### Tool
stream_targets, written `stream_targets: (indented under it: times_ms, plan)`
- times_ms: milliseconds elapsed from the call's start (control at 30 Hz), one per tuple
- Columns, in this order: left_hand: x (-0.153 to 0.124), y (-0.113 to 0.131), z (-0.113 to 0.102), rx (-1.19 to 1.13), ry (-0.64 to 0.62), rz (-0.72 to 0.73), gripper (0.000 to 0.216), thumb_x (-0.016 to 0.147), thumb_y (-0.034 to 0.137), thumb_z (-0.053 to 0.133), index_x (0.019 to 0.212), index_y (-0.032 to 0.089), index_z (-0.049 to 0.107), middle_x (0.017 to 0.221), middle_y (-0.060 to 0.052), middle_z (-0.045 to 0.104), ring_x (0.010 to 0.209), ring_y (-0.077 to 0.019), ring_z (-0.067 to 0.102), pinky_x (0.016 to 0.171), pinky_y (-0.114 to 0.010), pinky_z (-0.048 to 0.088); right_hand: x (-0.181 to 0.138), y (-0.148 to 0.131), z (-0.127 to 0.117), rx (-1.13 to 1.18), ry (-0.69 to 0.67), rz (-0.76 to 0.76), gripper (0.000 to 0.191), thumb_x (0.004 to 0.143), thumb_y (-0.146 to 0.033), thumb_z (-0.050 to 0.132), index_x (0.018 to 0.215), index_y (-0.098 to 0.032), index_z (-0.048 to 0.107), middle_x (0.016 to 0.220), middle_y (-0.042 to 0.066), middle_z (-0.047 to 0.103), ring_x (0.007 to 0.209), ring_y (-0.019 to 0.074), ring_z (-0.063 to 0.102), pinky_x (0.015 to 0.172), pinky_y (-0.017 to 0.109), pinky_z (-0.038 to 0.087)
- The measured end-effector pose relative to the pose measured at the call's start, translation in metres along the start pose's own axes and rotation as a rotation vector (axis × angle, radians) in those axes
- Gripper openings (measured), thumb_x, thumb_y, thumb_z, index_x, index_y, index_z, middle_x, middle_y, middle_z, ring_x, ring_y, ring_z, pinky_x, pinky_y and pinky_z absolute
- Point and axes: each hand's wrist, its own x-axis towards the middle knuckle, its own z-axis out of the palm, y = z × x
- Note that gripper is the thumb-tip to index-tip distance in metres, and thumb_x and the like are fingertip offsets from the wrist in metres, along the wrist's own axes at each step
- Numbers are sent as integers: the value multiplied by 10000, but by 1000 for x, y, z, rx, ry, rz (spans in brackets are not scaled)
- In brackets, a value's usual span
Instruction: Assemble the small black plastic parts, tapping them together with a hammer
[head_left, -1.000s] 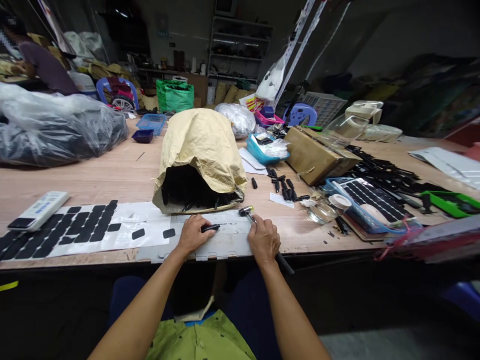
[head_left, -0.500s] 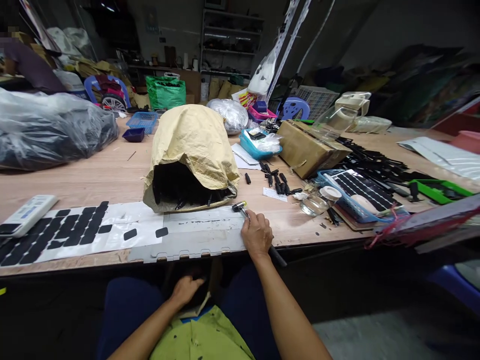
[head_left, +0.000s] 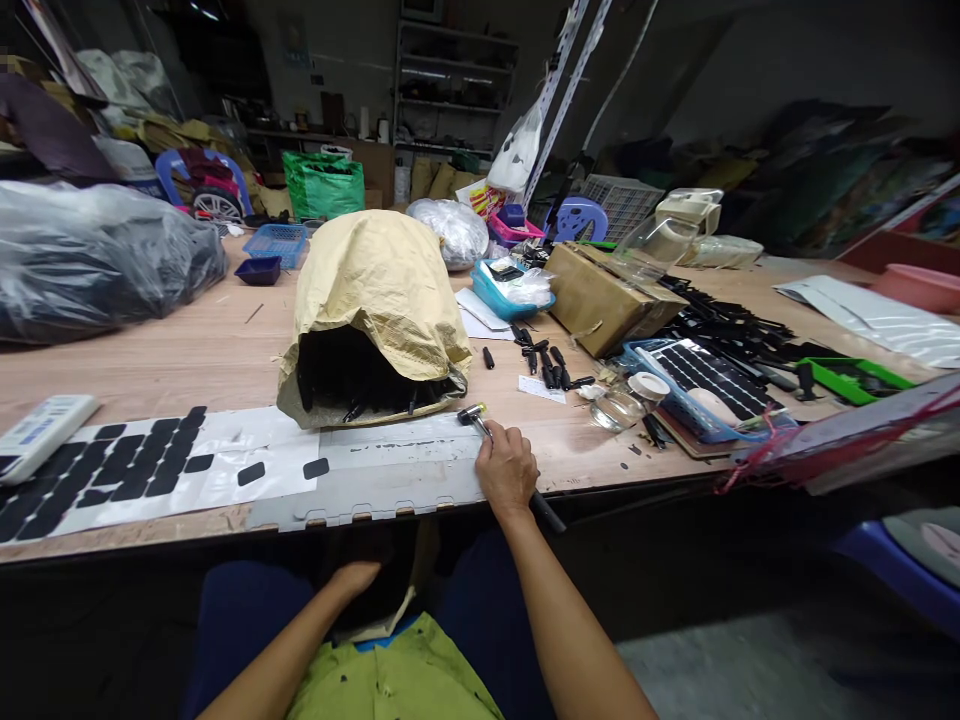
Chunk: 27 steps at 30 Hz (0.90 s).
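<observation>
Your right hand (head_left: 507,468) clamps its fingers round the hammer (head_left: 478,420), head pointing away toward the sack (head_left: 375,290); left hand (head_left: 352,580) hangs low, fingers unreadable.

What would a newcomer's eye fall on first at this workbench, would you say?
The big tan woven sack lying open-mouthed in the middle of the wooden table dominates. In front of it, the right hand grips a small metal-headed hammer by a grey notched plate, while the left hand is down below the table edge. To the left lies a white sheet of black pads.
</observation>
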Motion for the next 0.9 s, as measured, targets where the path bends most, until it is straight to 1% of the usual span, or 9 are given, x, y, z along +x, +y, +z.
stream_targets:
  times_ms: [100, 200, 233, 300, 400, 467, 567, 700, 900]
  plan:
    - [-24, 28, -10, 47, -267, 61, 337, 736, 385, 658, 1022, 224, 733, 1000, -54, 742, 944, -261, 668, 805, -339, 503, 0, 0, 0, -7, 12, -9, 295, 897, -186, 496, 1143, -221, 655, 908, 76, 587, 825, 204, 472, 665, 310, 302]
    - [-48, 76, -42, -15, -641, 239, 406, 741, 458, 687, 1069, 221, 720, 835, -15, 730, 686, -169, 641, 616, -257, 475, 0, -1, 0, -10, 3, -5, 291, 899, -190, 504, 1144, -219, 657, 913, 77, 590, 829, 205, 476, 668, 310, 301]
    - [-51, 93, -56, -70, -672, 253, 426, 758, 485, 672, 1085, 215, 708, 824, -15, 725, 623, -147, 612, 569, -246, 458, 0, -1, 0, -11, -3, -2, 290, 898, -190, 508, 1145, -218, 657, 915, 77, 588, 833, 206, 477, 669, 310, 301]
    - [-46, 121, -86, -112, -431, 326, 375, 814, 500, 605, 1014, 199, 710, 837, -28, 720, 630, -146, 601, 571, -251, 462, 0, -1, 0, -11, -15, 4, 291, 900, -190, 509, 1151, -218, 654, 921, 78, 585, 842, 208, 478, 671, 311, 303]
    - [-14, 141, -121, 63, 366, 380, 273, 847, 418, 567, 913, 190, 702, 894, -56, 694, 802, -196, 629, 727, -306, 492, 0, -1, 0, -12, -19, 2, 298, 910, -192, 494, 1165, -221, 647, 931, 80, 586, 849, 211, 479, 672, 314, 305]
    - [13, 142, -134, 232, 669, 303, 224, 822, 366, 603, 910, 178, 688, 964, -82, 665, 899, -232, 629, 805, -338, 486, 0, -1, 0, -14, -14, -1, 300, 913, -194, 488, 1168, -224, 645, 936, 79, 588, 851, 212, 483, 673, 314, 305]
    - [43, 136, -142, 400, 725, 159, 247, 805, 371, 628, 961, 181, 660, 1047, -107, 634, 965, -277, 623, 807, -365, 485, 0, -1, 0, -19, -13, 0, 297, 912, -192, 491, 1165, -226, 644, 940, 78, 588, 855, 213, 486, 673, 312, 306]
    - [52, 128, -145, 406, 714, 77, 247, 828, 349, 610, 1016, 194, 649, 1007, -89, 659, 962, -277, 628, 785, -353, 475, 0, -1, 0, -18, -27, 4, 297, 913, -191, 497, 1173, -227, 637, 945, 74, 585, 862, 208, 486, 678, 303, 303]
    - [26, 117, -137, 384, 780, 353, 214, 820, 290, 626, 973, 170, 715, 896, -63, 655, 828, -215, 622, 772, -312, 476, 1, -2, 0, -27, -46, 27, 293, 919, -205, 505, 1177, -242, 639, 946, 60, 587, 863, 198, 481, 683, 298, 290]
